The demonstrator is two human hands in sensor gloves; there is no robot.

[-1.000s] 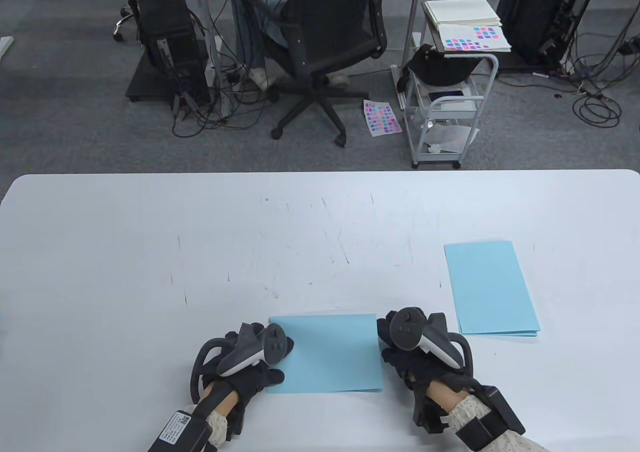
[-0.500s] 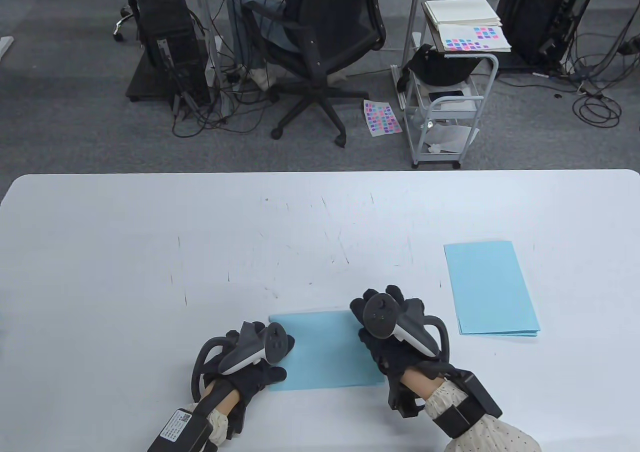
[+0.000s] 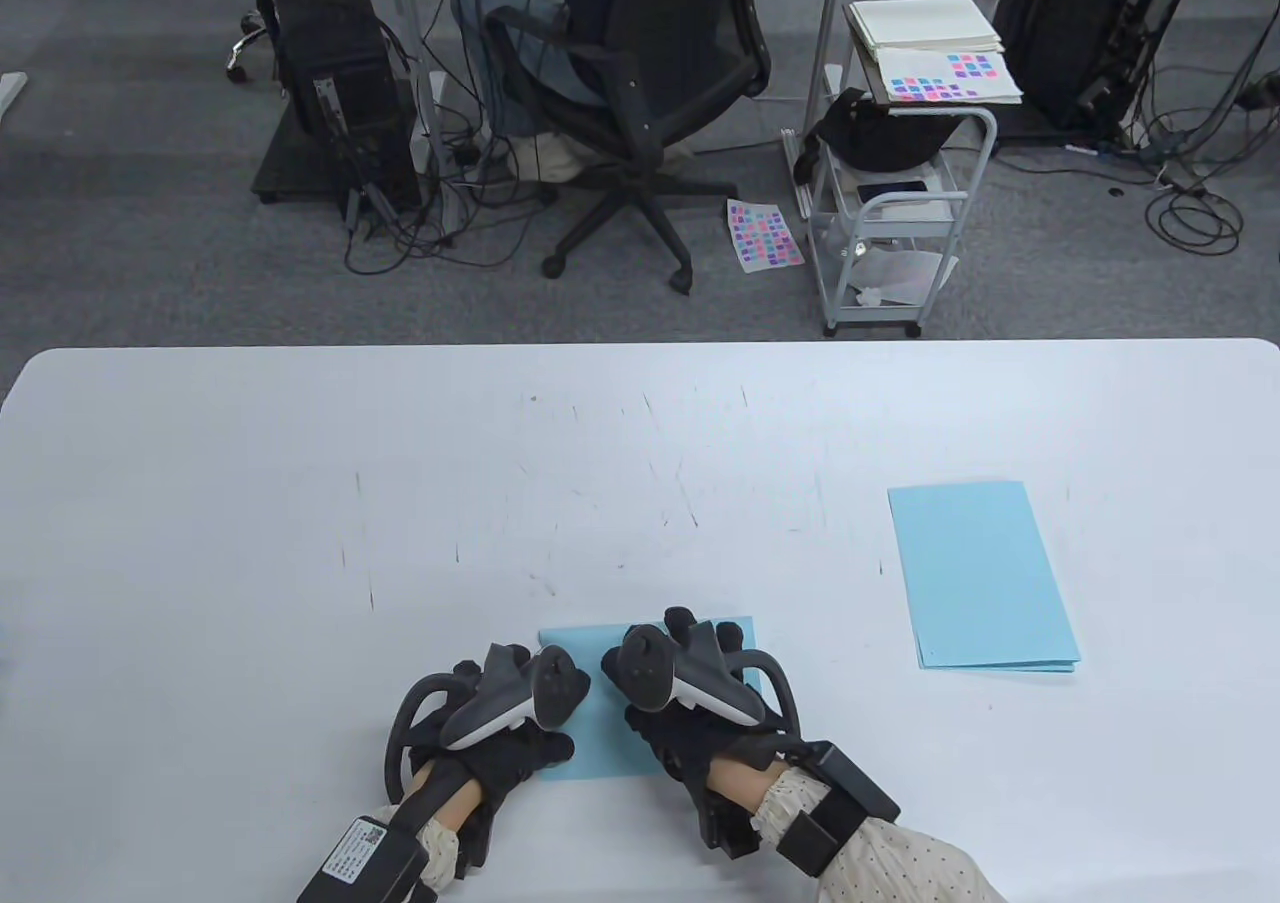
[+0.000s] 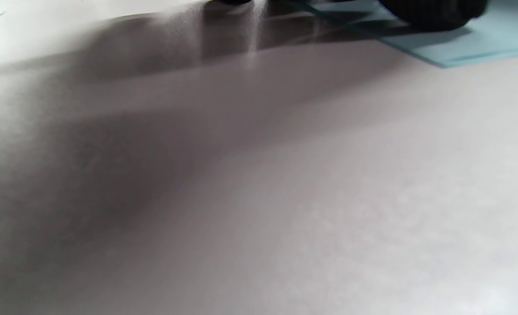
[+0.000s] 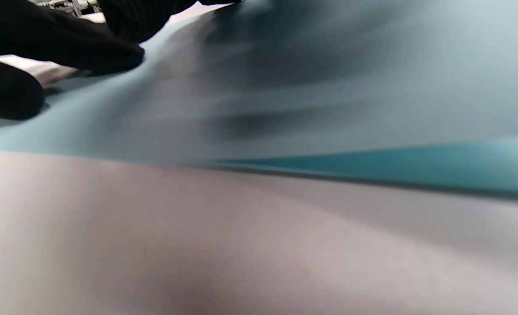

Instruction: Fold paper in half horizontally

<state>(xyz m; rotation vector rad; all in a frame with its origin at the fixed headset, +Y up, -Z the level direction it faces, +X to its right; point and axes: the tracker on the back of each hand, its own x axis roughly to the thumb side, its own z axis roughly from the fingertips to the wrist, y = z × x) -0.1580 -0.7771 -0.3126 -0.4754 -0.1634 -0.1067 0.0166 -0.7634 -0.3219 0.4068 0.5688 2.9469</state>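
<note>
Already we have the folded paper near us on the counter; our left hand pins its edge flat, and our right hand presses flat on top, likely to sharpen the crease.

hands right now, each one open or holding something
Left hand: open, fingers resting flat on the folded blue paper.
Right hand: open, fingers pressing flat on the same paper.

Gloved finger on blue paper, white table.
</note>
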